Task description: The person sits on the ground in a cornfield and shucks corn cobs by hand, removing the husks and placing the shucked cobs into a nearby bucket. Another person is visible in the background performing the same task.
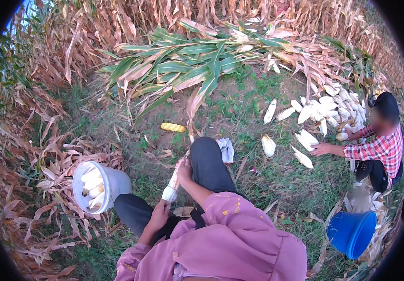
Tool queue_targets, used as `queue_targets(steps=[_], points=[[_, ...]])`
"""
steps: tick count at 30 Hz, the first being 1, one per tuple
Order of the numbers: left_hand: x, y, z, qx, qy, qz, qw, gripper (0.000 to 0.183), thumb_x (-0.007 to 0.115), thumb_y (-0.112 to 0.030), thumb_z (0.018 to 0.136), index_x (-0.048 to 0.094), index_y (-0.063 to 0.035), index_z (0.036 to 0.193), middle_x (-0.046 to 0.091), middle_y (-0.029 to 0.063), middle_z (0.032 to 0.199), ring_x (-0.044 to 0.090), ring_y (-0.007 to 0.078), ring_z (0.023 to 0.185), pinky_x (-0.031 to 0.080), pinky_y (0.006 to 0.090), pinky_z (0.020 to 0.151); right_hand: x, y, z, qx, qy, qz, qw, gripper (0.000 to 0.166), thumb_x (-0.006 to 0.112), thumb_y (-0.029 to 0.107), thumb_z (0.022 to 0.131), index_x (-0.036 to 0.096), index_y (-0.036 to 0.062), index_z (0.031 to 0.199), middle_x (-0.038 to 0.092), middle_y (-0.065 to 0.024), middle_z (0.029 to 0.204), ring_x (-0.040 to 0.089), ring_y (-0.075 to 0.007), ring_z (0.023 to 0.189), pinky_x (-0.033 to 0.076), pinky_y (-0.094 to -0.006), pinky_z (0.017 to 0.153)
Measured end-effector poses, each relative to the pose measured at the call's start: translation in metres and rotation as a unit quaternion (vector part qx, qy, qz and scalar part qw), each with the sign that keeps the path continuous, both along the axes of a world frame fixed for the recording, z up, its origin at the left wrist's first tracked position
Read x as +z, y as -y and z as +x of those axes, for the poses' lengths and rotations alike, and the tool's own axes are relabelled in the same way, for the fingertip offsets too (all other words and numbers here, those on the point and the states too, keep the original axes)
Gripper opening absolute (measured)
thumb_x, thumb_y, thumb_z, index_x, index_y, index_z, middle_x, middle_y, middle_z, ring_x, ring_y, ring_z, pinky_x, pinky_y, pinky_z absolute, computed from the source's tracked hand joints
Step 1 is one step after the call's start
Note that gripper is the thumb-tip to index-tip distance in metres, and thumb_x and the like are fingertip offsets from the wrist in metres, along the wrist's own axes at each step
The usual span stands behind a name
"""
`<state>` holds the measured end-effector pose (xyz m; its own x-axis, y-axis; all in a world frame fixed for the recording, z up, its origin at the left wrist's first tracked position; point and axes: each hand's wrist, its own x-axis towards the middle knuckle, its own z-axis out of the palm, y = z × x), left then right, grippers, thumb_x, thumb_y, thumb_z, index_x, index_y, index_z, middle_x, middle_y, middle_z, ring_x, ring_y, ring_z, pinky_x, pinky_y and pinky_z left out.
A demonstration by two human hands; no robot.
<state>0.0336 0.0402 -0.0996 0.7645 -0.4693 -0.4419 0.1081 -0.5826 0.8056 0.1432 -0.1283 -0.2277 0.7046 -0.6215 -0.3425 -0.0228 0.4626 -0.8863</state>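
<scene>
An ear of corn in pale husk slants between my two hands, above the ground between my bent knees. My left hand is closed around its lower end. Higher up, my right hand grips the other end beside my knee, its fingers partly covering the husk. Some yellowish kernel colour seems to show along the ear, though it is hard to make out. Ahead of my hands, a bare yellow corn cob lies on the soil. A light grey cloth or glove rests by my right knee.
To the left, a tilted translucent bucket holds several husked ears. A blue bucket lies tipped at the right. Another person crouches by a heap of ears, touching them. Cut green stalks lie ahead, before standing dry corn.
</scene>
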Motion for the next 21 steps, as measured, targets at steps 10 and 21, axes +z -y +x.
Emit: queue_targets(steps=[10,21], points=[[-0.117,0.016,0.055,0.343,-0.377,-0.447,0.735,0.040,0.037,-0.034,0.091,0.046,-0.0054,0.118,0.052,0.0150,0.117,0.051,0.0307,0.107,0.042,0.0463,0.091,0.074,-0.026,-0.062,0.369,0.051,-0.372,0.850,0.027,0.042,0.028,0.090,0.049,0.0029,0.095,0.062,-0.0179,0.079,0.059,-0.0380,0.074,0.045,-0.0460,0.063],[-0.115,0.007,0.043,0.257,-0.341,-0.376,0.822,0.054,0.029,-0.058,0.089,0.050,-0.0128,0.110,0.059,0.0060,0.083,0.057,0.0220,0.061,0.048,0.0336,0.049,0.048,-0.036,-0.056,0.383,-0.108,-0.074,0.914,0.031,0.037,0.024,0.091,0.057,0.0032,0.081,0.062,-0.0088,0.071,0.060,-0.0194,0.064,0.047,-0.0354,0.062]])
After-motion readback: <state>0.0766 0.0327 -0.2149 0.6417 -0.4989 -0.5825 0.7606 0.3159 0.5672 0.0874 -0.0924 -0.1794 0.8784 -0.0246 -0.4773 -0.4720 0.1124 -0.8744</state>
